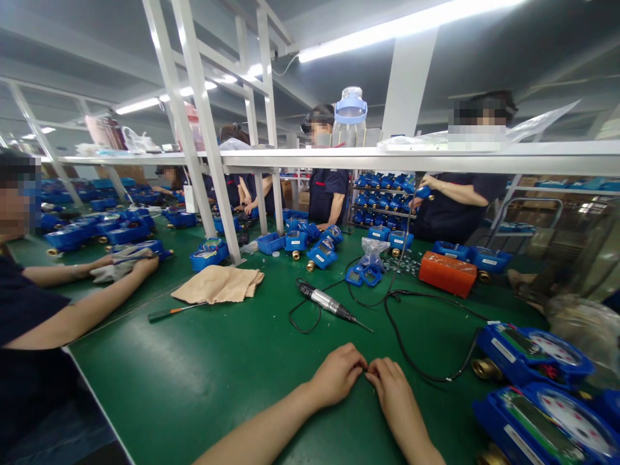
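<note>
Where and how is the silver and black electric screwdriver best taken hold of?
Probably by the silver cylindrical barrel of the electric screwdriver, from above: it lies flat, top uncovered, with the thin bit pointing rightwards and a black cable loop on its near side.

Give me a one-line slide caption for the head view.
Left hand and right hand close together at a green workbench, corded screwdriver beyond, blue meters to the right.

Grn bench (159, 381), wht shelf (426, 161) above w/ posts (202, 119); lit ceiling lights (411, 27); pale pillar (407, 84) in bkgd.
</note>
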### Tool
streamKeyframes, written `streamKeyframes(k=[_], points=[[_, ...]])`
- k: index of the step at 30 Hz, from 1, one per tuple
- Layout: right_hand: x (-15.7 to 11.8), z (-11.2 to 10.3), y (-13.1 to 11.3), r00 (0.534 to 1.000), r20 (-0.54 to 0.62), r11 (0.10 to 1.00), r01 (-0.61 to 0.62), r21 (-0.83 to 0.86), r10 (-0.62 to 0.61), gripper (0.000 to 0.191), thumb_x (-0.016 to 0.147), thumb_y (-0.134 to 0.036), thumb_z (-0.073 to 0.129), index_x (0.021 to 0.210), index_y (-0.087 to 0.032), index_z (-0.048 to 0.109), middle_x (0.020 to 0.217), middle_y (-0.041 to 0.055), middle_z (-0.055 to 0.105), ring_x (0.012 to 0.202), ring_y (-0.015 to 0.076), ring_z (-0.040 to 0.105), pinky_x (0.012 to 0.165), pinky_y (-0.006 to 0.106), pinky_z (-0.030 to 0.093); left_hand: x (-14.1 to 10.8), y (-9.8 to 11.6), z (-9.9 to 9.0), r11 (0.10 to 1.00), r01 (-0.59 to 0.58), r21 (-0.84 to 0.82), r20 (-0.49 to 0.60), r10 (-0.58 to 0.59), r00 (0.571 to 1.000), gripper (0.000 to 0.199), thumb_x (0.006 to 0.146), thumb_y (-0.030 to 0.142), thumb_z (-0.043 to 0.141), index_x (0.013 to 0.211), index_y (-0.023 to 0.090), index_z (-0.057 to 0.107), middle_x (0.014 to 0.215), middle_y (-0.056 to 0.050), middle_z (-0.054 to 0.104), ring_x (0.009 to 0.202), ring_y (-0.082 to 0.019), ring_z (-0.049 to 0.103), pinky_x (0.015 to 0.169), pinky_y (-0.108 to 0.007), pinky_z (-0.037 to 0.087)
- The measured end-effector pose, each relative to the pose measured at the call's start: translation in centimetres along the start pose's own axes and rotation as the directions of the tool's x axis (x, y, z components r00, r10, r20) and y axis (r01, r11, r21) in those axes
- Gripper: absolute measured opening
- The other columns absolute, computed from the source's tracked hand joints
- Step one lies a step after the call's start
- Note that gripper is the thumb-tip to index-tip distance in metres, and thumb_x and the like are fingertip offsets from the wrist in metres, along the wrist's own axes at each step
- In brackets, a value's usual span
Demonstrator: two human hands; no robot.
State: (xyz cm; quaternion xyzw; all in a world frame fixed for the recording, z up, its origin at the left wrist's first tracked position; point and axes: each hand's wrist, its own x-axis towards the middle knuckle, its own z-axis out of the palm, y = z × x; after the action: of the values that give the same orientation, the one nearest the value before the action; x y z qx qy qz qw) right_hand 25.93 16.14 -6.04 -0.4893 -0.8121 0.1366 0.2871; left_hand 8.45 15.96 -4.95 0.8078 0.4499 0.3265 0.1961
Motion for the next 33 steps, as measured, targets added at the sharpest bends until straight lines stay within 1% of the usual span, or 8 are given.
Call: streamKeyframes(k=[10, 25, 33], points=[[-0.27, -0.17, -0.44, 0.999, -0.023, 0.998, 0.042, -0.056, -0.043, 0.014, 0.092, -0.012, 0.055, 0.080, -0.020, 0.055, 0.085, 0.0044, 0.057, 0.082, 0.0244, 0.055, 0.073, 0.037, 0.045, -0.03, -0.02, -0.05, 1.000, 0.003, 0.010, 0.008, -0.003, 1.000, 0.012, 0.093, 0.022, 0.054, 0.096, 0.014, 0.062, 0.096, -0.004, 0.062, 0.092, -0.018, 0.060, 0.082, -0.037, 0.053], [-0.32, 0.55, 0.35, 0.996, -0.038, 0.993, 0.078, -0.092, -0.082, 0.013, 0.094, -0.014, 0.052, 0.082, -0.020, 0.052, 0.086, 0.0044, 0.055, 0.082, 0.0241, 0.055, 0.073, 0.037, 0.045, -0.03, 0.11, -0.07, 1.000, 0.013, -0.011, 0.011, -0.013, 1.000, 0.012, 0.093, 0.022, 0.054, 0.095, 0.013, 0.062, 0.095, -0.004, 0.062, 0.090, -0.017, 0.060, 0.081, -0.037, 0.054], [-0.40, 0.55, 0.31, 0.995, -0.040, 0.992, 0.082, -0.101, -0.086, 0.014, 0.095, -0.016, 0.048, 0.082, -0.020, 0.051, 0.087, 0.0048, 0.054, 0.082, 0.0245, 0.055, 0.071, 0.037, 0.045, 0.08, 0.11, -0.10, 1.000, 0.009, -0.022, 0.014, -0.009, 1.000, 0.013, 0.093, 0.023, 0.054, 0.096, 0.014, 0.062, 0.096, -0.004, 0.062, 0.091, -0.017, 0.060, 0.082, -0.037, 0.053]])
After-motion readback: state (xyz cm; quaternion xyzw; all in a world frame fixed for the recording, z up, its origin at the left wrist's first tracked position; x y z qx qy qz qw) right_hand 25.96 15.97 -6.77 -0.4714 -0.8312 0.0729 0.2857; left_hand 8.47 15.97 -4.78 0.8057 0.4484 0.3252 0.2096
